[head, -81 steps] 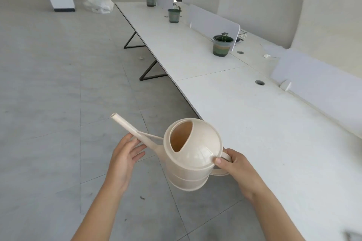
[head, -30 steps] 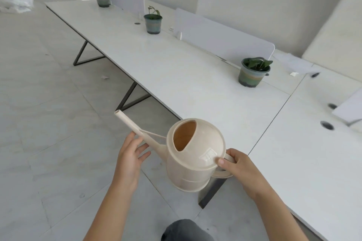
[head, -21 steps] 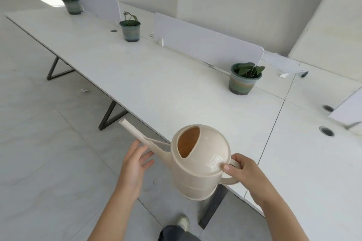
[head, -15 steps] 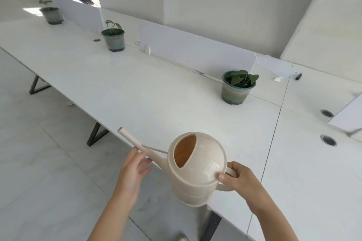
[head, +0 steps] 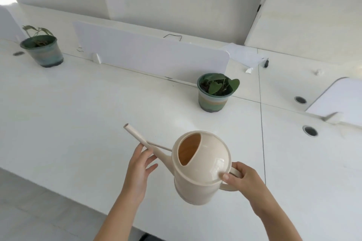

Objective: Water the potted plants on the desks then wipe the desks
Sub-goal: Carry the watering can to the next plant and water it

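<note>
No readable text, label, brand or number shows anywhere: the watering can (head: 201, 168), both plant pots and the white desk surfaces are all unmarked.

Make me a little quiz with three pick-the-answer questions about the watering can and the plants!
1. Where is the nearer potted plant?
A. on the floor
B. on the desk by the white divider
C. inside the watering can

2. How many potted plants show?
A. two
B. four
C. none

3. What is the right hand doing?
A. resting flat on the desk
B. pointing at the wall
C. gripping the can's handle

Answers: 1 B, the pot stands on the desk next to the divider. 2 A, one near, one far left. 3 C, its fingers wrap the handle of the watering can while the left hand steadies the spout.
</note>
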Action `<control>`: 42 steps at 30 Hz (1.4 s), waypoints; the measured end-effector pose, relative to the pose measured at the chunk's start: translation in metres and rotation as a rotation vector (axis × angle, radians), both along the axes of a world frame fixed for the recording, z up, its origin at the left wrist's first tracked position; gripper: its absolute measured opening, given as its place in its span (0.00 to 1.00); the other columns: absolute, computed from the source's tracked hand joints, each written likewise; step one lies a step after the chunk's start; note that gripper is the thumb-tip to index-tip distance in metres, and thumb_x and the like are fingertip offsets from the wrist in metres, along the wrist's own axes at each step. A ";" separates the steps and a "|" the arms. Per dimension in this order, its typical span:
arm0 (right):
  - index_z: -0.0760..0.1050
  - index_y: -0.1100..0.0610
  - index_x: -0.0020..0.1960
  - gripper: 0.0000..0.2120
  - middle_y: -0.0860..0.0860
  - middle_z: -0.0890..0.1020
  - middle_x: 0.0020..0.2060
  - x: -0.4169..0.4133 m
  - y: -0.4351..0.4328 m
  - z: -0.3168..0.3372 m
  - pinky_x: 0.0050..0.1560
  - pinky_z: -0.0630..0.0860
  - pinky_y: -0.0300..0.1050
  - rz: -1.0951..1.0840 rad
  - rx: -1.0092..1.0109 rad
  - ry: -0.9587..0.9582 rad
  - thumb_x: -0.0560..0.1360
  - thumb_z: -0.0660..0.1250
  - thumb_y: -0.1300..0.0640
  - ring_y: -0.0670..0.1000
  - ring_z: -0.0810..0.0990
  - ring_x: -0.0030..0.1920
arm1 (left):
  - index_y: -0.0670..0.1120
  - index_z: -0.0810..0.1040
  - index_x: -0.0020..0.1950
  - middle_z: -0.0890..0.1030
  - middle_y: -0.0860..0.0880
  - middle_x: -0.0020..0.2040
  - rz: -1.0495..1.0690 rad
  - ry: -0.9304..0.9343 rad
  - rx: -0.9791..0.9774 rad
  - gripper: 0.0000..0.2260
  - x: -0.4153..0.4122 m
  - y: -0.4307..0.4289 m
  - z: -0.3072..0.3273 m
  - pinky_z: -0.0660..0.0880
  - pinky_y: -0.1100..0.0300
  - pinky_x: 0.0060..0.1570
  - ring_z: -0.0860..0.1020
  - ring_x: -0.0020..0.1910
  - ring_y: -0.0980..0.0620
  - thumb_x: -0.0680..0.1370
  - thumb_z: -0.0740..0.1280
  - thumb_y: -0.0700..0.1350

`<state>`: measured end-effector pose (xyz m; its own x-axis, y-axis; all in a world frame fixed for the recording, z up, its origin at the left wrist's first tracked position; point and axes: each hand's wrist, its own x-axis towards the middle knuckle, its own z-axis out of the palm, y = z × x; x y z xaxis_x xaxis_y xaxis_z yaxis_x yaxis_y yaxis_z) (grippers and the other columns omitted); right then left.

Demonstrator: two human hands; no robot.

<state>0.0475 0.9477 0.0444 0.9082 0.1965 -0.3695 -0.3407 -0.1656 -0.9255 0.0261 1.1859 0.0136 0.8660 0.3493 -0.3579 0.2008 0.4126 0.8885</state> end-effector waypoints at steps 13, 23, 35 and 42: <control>0.70 0.60 0.33 0.12 0.41 0.73 0.16 0.030 0.026 0.014 0.22 0.66 0.25 -0.470 -0.102 -0.015 0.57 0.69 0.54 0.36 0.72 0.21 | 0.47 0.70 0.66 0.76 0.47 0.57 -0.488 0.076 -0.011 0.16 0.152 -0.004 -0.006 0.71 0.52 0.56 0.76 0.58 0.46 0.79 0.58 0.46; 0.73 0.65 0.37 0.22 0.57 0.75 0.37 0.050 0.022 0.023 0.38 0.71 0.45 -0.643 -0.254 0.081 0.61 0.72 0.46 0.53 0.75 0.41 | 0.54 0.70 0.64 0.75 0.54 0.54 -0.579 0.031 0.037 0.14 0.197 -0.047 0.002 0.66 0.53 0.59 0.71 0.59 0.49 0.78 0.58 0.45; 0.76 0.62 0.38 0.10 0.53 0.77 0.36 0.066 0.028 0.044 0.38 0.68 0.42 -0.623 -0.191 0.015 0.72 0.66 0.56 0.49 0.72 0.37 | 0.55 0.73 0.45 0.73 0.47 0.50 -0.584 0.044 -0.067 0.07 0.225 -0.067 0.014 0.74 0.50 0.52 0.74 0.51 0.47 0.77 0.59 0.43; 0.77 0.59 0.46 0.05 0.51 0.81 0.46 0.067 0.029 0.046 0.47 0.69 0.39 -0.621 -0.156 -0.015 0.74 0.63 0.62 0.48 0.75 0.47 | 0.46 0.73 0.48 0.72 0.47 0.44 -0.609 0.116 -0.064 0.05 0.231 -0.068 0.011 0.74 0.53 0.45 0.73 0.43 0.49 0.77 0.59 0.45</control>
